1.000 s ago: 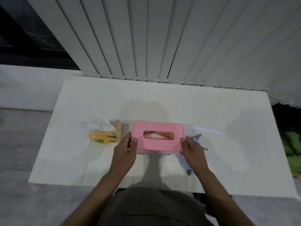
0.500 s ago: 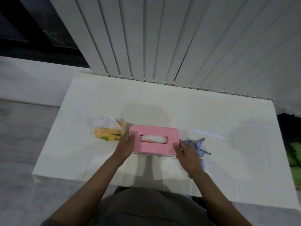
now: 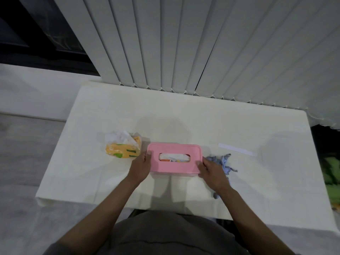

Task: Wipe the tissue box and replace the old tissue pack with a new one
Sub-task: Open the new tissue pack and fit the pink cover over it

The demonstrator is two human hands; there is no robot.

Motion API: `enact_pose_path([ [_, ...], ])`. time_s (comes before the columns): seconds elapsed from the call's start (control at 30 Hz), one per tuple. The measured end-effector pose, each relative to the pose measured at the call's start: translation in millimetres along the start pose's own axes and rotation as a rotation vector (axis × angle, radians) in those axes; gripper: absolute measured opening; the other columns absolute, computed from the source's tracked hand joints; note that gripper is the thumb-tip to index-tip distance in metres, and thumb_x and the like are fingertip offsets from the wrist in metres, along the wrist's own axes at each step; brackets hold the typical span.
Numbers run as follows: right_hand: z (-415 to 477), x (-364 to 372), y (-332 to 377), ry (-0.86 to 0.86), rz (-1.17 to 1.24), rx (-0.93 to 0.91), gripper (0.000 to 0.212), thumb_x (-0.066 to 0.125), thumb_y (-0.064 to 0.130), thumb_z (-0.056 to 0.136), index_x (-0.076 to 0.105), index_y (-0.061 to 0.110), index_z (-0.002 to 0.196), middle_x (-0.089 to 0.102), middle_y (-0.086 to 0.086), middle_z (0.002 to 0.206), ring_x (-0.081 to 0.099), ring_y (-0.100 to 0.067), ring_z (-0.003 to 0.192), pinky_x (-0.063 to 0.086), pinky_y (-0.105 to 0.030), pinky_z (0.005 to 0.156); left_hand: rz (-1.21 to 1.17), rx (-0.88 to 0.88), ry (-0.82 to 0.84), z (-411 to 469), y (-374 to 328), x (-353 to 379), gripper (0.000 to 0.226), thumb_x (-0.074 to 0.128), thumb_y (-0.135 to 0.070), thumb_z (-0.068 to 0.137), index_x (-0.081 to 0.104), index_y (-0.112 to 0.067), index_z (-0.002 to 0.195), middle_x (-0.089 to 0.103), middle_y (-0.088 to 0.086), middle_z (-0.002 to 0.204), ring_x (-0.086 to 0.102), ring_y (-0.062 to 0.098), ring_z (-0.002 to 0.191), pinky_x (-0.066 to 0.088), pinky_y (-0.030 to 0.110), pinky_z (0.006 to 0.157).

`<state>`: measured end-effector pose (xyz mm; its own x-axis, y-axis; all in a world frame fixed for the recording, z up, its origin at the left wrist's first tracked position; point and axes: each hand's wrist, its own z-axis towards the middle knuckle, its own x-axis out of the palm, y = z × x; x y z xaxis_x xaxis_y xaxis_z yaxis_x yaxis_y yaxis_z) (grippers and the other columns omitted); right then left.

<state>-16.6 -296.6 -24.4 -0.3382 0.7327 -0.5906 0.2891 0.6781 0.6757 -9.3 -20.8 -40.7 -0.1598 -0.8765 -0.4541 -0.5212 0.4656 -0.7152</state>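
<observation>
A pink tissue box lies flat on the white table, its oval slot facing up with white tissue and a bit of printed pack showing inside. My left hand grips the box's left end, thumb on the top edge. My right hand grips its right end. An orange tissue pack with white tissue spilling from its top lies just left of the box. A blue-and-white cloth lies crumpled behind my right hand, partly hidden by it.
A white paper strip lies to the right of the box. Vertical blinds hang along the table's far edge. Something green sits off the table's right side. The table's near edge is against my lap.
The box has been set lower and flatter, and white tissue now fills its slot. Both hands stay on its ends. The view has shifted left, uncovering more of the cloth.
</observation>
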Motion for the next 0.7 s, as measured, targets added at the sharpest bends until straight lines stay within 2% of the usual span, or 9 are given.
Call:
enact_pose_path([
  [0.1, -0.4, 0.7, 0.8, 0.008, 0.05, -0.004, 0.023, 0.044, 0.032, 0.102, 0.055, 0.027, 0.082, 0.062, -0.001, 0.073, 0.071, -0.017, 0.075, 0.041, -0.003, 0.051, 0.029, 0.057, -0.012, -0.1, 0.7, 5.2, 0.049, 0.027, -0.047, 0.105, 0.052, -0.023, 0.139, 0.063, 0.007, 0.13, 0.056, 0.03, 0.121, 0.038, 0.028, 0.09],
  [0.23, -2.8, 7.3, -3.7, -0.005, 0.107, -0.005, 0.027, 0.043, 0.03, 0.103, 0.061, 0.017, 0.117, 0.067, -0.008, 0.085, 0.071, -0.017, 0.078, 0.045, -0.004, 0.055, -0.028, 0.094, 0.028, 0.0, 2.8, 2.3, 0.047, 0.027, -0.049, 0.104, 0.048, -0.03, 0.142, 0.061, -0.001, 0.134, 0.056, 0.024, 0.124, 0.043, 0.032, 0.097],
  [0.3, -2.9, 5.9, -5.8, -0.013, 0.105, -0.023, 0.025, 0.044, 0.033, 0.102, 0.062, 0.023, 0.117, 0.067, -0.002, 0.083, 0.069, -0.011, 0.076, 0.047, -0.011, 0.057, -0.148, 0.162, 0.202, -4.0, 7.0, -4.2, 0.045, 0.04, -0.052, 0.1, 0.04, -0.041, 0.144, 0.056, -0.013, 0.139, 0.053, 0.01, 0.129, 0.045, 0.03, 0.105],
  [0.37, 0.3, -2.0, -10.6, 0.029, 0.072, -0.065, 0.026, 0.049, 0.046, 0.097, 0.057, 0.037, 0.121, 0.071, 0.009, 0.094, 0.068, -0.003, 0.084, 0.05, -0.018, 0.065, -0.193, 0.23, 0.403, -3.9, 14.6, -13.9, 0.071, 0.07, -0.046, 0.088, 0.029, -0.047, 0.147, 0.049, -0.022, 0.143, 0.049, -0.002, 0.131, 0.047, 0.017, 0.1],
  [0.43, 4.2, -12.3, -14.7, 0.211, 0.161, -0.06, 0.055, 0.065, 0.054, 0.085, 0.04, 0.051, 0.135, 0.066, 0.024, 0.115, 0.065, 0.003, 0.099, 0.052, -0.012, 0.079, -0.046, 0.275, 0.495, 1.7, 23.3, -22.0, 0.113, 0.09, -0.035, 0.069, 0.013, -0.047, 0.152, 0.038, -0.024, 0.15, 0.043, -0.002, 0.135, 0.048, 0.019, 0.101],
  [0.5, 12.6, -18.6, -20.8, 0.352, 0.153, -0.047, 0.094, 0.082, 0.046, 0.072, 0.021, 0.056, 0.142, 0.059, 0.03, 0.124, 0.065, 0.001, 0.102, 0.054, -0.014, 0.079, 0.115, 0.275, 0.474, 9.5, 27.9, -26.9, 0.136, 0.095, -0.035, 0.058, 0.0, -0.044, 0.154, 0.028, -0.021, 0.155, 0.039, 0.004, 0.137, 0.048, 0.027, 0.103],
  [0.57, 23.6, -17.8, -25.1, 0.42, 0.067, -0.048, 0.121, 0.09, 0.038, 0.061, 0.004, 0.058, 0.144, 0.054, 0.032, 0.127, 0.062, 0.002, 0.106, 0.053, -0.016, 0.079, 0.183, 0.332, 0.435, 18.7, 28.6, -27.4, 0.142, 0.096, -0.032, 0.053, -0.003, -0.034, 0.156, 0.022, -0.013, 0.159, 0.03, 0.007, 0.144, 0.041, 0.031, 0.111],
  [0.6, 29.2, -15.5, -24.4, 0.435, 0.037, -0.045, 0.13, 0.092, 0.036, 0.058, -0.002, 0.055, 0.146, 0.05, 0.031, 0.132, 0.058, 0.003, 0.113, 0.052, -0.018, 0.086, 0.178, 0.368, 0.427, 23.9, 27.3, -26.5, 0.142, 0.096, -0.028, 0.053, -0.001, -0.029, 0.156, 0.022, -0.008, 0.159, 0.027, 0.008, 0.146, 0.037, 0.03, 0.114],
  [0.7, 47.1, -5.3, -26.4, 0.419, -0.01, -0.108, 0.139, 0.093, 0.027, 0.055, -0.007, 0.04, 0.15, 0.03, 0.032, 0.145, 0.033, 0.007, 0.135, 0.037, -0.018, 0.107, 0.146, 0.43, 0.401, 37.8, 24.3, -21.7, 0.131, 0.096, -0.012, 0.05, 0.015, -0.024, 0.152, 0.032, -0.004, 0.151, 0.033, 0.005, 0.141, 0.037, 0.022, 0.112],
])
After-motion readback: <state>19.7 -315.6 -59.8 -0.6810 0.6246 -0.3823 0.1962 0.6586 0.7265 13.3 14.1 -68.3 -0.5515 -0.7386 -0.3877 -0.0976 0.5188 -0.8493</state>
